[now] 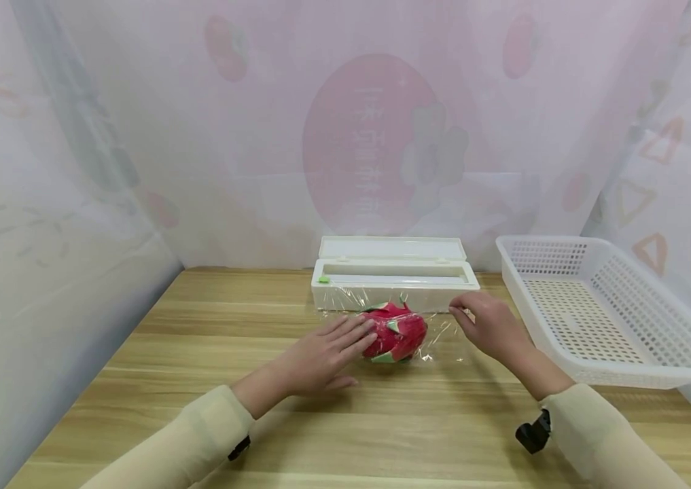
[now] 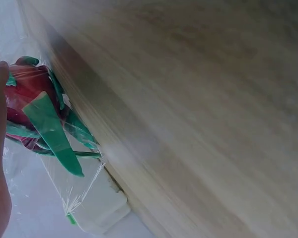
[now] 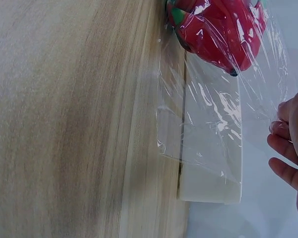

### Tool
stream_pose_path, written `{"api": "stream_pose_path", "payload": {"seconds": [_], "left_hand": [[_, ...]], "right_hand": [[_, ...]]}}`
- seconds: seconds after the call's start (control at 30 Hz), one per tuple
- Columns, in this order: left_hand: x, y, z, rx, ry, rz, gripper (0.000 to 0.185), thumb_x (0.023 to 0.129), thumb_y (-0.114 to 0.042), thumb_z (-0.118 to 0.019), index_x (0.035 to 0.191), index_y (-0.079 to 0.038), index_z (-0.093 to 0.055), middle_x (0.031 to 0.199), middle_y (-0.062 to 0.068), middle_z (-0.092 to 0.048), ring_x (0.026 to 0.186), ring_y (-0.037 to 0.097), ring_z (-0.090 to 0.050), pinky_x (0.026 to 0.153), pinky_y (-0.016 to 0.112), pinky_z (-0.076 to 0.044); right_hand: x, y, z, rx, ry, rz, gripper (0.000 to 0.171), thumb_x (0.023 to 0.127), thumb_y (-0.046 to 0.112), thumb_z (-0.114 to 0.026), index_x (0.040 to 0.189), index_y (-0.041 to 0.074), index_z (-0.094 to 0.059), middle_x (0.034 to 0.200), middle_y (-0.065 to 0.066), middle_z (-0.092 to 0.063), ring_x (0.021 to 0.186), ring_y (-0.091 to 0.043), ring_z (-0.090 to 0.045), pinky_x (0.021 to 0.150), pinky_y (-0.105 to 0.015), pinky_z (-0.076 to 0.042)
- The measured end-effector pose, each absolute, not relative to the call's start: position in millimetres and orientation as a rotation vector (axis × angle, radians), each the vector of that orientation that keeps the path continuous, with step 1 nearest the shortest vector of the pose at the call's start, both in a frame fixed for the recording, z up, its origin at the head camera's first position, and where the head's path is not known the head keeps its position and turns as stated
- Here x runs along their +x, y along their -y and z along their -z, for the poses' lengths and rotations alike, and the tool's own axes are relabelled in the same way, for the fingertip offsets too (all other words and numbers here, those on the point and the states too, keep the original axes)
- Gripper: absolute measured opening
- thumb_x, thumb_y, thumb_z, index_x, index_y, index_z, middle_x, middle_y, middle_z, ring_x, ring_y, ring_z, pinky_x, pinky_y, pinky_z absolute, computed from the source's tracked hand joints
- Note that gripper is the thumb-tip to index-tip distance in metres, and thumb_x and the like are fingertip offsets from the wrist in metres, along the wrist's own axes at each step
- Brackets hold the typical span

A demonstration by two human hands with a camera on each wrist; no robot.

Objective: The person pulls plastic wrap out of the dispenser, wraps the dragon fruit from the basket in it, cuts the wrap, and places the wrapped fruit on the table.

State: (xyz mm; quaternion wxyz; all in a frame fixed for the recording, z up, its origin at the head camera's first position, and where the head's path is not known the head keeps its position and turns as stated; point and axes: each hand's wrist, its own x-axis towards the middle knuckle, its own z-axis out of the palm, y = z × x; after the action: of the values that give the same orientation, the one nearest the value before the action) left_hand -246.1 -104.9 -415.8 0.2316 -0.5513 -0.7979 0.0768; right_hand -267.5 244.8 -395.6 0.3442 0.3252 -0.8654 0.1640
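Head view: saw a perforated white plastic basket (image 1: 645,375) off to the right and a long, smooth, open-lidded white box (image 1: 431,296) in the way just behind the dragon fruit (image 1: 405,334) on the wood-grained table (image 1: 382,435). Rested the left hand (image 1: 325,356) with straight fingers on the rounded, red, green-scaled fruit; pinched crinkled, clear, shiny film (image 3: 203,109) in the right hand (image 1: 493,327).

Free passage runs along the counter's (image 1: 198,319) left edge, and between the sleeves (image 1: 180,435) from the near edge. Dragon fruit (image 1: 403,333) and film (image 3: 206,106) bar the middle; a box (image 1: 391,287) blocks the back edge's middle, a basket (image 1: 651,373) the right edge.
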Motion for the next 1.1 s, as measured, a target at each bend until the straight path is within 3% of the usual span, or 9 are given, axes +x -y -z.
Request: {"api": "stream_pose_path", "payload": {"seconds": [0.3, 0.5, 0.6, 0.83, 1.1], "left_hand": [[-250.6, 101.7, 420.1, -1.470, 2.299, -0.207, 0.086, 0.092, -0.053, -0.058, 0.150, 0.003, -0.027, 0.157, 0.021, -0.021, 0.144, 0.034, -0.020, 0.116, 0.045, -0.020], [-251.1, 100.5, 420.2, -1.473, 2.323, -0.207, 0.086, 0.093, -0.052, -0.058, 0.151, 0.002, -0.025, 0.157, 0.020, -0.020, 0.145, 0.033, -0.018, 0.116, 0.045, -0.020], [-251.6, 99.9, 419.7, -1.474, 2.334, -0.211, 0.087, 0.093, -0.052, -0.058, 0.152, 0.001, -0.024, 0.158, 0.019, -0.019, 0.145, 0.032, -0.017, 0.115, 0.046, -0.022], [-250.9, 100.4, 417.8, -1.493, 2.355, -0.170, 0.086, 0.093, -0.050, -0.058, 0.152, 0.001, -0.022, 0.158, 0.020, -0.016, 0.145, 0.032, -0.017, 0.114, 0.049, -0.024], [-251.1, 101.5, 417.8, -1.488, 2.382, -0.076, 0.087, 0.093, -0.046, -0.061, 0.152, 0.002, -0.021, 0.157, 0.022, -0.018, 0.144, 0.032, -0.020, 0.113, 0.049, -0.025]], "right_hand": [[-266.4, -244.9, 394.0, 0.865, 2.241, -0.428, 0.012, 0.081, 0.004, -0.075, 0.091, 0.004, -0.069, 0.087, -0.008, -0.070, 0.080, -0.025, -0.066, 0.065, -0.041, -0.055], [-259.1, -248.4, 383.4, 0.847, 2.224, -0.439, 0.031, 0.082, 0.007, -0.074, 0.111, -0.002, -0.065, 0.109, -0.017, -0.068, 0.100, -0.035, -0.064, 0.081, -0.049, -0.053], [-249.0, -246.1, 376.9, 0.873, 2.126, -0.454, 0.032, 0.088, 0.014, -0.069, 0.114, -0.005, -0.063, 0.116, -0.022, -0.063, 0.106, -0.039, -0.060, 0.087, -0.052, -0.050], [-218.8, -223.3, 379.1, 1.184, 1.835, -0.344, 0.033, 0.097, 0.026, -0.055, 0.105, -0.004, -0.068, 0.105, -0.017, -0.066, 0.094, -0.035, -0.063, 0.080, -0.048, -0.052], [-220.9, -216.9, 396.9, 1.217, 2.127, -0.289, 0.052, 0.097, 0.038, -0.058, 0.122, -0.008, -0.061, 0.123, -0.021, -0.062, 0.112, -0.036, -0.060, 0.090, -0.054, -0.049]]}}
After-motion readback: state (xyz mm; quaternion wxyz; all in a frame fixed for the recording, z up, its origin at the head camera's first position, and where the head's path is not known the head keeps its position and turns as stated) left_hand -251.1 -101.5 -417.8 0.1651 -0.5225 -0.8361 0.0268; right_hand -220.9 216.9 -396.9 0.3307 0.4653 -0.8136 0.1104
